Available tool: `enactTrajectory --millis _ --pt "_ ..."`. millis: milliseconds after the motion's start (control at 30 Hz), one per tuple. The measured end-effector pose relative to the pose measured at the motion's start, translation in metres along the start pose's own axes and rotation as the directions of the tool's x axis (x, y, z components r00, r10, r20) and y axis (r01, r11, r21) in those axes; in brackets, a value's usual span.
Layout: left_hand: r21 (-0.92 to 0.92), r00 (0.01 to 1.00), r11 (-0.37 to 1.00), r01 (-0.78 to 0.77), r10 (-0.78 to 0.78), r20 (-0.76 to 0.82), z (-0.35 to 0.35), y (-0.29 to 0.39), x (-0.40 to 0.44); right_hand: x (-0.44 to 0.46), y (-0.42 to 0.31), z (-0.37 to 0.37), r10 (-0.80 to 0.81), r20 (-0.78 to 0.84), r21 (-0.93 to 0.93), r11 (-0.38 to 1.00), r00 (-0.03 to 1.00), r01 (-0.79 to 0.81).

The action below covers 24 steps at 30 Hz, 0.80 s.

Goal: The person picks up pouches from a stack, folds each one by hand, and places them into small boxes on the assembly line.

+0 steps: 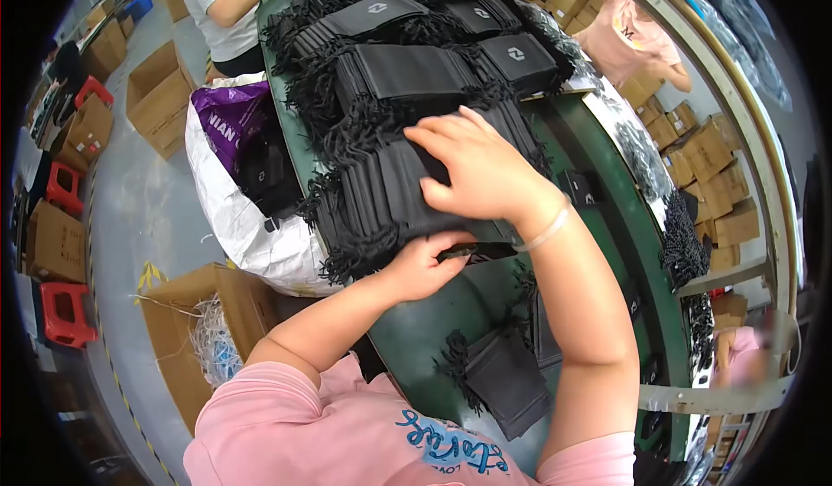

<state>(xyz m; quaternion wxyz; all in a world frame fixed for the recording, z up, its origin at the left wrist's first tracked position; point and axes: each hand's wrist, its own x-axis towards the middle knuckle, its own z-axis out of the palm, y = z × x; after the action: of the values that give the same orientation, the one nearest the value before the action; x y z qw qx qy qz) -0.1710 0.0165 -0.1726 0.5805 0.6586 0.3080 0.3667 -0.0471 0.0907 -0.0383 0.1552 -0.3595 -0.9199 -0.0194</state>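
A row of black drawstring pouches (368, 187), packed on edge with their cords bunched on the left side, lies in front of me. My right hand (481, 170) rests on top of this row, fingers spread, the thumb apart from the rest. At the row's near end, my left hand (425, 268) pinches the edge of a black pouch (490, 252) between thumb and fingers. That pouch is partly hidden under my right wrist. Beyond my hands, more stacked pouches (407, 70) show, some with a pale logo. Several loose pouches (507, 380) lie flat close to my body.
The green work surface (425, 330) has raised edges. To its left stand a white sack (217, 200) and a cardboard box (173, 313) holding scraps. A metal frame (728, 70) curves along the right. Two people (230, 9) (628, 35) are across and beside the bench.
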Motion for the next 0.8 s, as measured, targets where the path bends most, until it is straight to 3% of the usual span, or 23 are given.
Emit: enactTrajectory --millis 100,200,333,367,500,667,800 --pt "-0.124 1.000 0.992 0.015 -0.012 0.021 0.007 -0.005 -0.008 -0.016 -0.014 -0.013 -0.008 0.078 -0.011 1.000 0.997 0.009" --pt "-0.261 0.986 0.961 -0.096 0.128 0.109 0.021 -0.023 -0.015 -0.028 -0.022 -0.016 0.006 0.135 0.037 0.999 0.991 -0.011" --pt "-0.334 0.974 0.915 0.225 -0.199 0.111 0.048 -0.065 -0.029 -0.034 -0.024 -0.011 -0.028 0.114 0.040 0.999 0.993 0.024" --pt "-0.335 0.974 0.915 0.225 -0.199 0.110 0.046 -0.062 -0.028 -0.033 -0.024 -0.011 -0.029 0.114 0.040 0.999 0.993 0.024" --pt "-0.320 0.998 0.947 0.011 0.008 0.057 0.034 -0.047 -0.025 -0.023 -0.021 -0.014 0.043 0.081 0.022 0.999 0.996 -0.044" --pt "-0.195 0.994 0.976 -0.093 0.102 0.037 0.033 -0.044 -0.021 -0.025 -0.023 -0.014 0.007 0.041 -0.093 0.996 0.999 -0.003" --pt "-0.180 0.992 0.977 -0.114 0.122 0.034 0.039 -0.042 -0.017 -0.034 -0.021 -0.006 0.001 0.088 -0.043 0.999 0.996 0.003"
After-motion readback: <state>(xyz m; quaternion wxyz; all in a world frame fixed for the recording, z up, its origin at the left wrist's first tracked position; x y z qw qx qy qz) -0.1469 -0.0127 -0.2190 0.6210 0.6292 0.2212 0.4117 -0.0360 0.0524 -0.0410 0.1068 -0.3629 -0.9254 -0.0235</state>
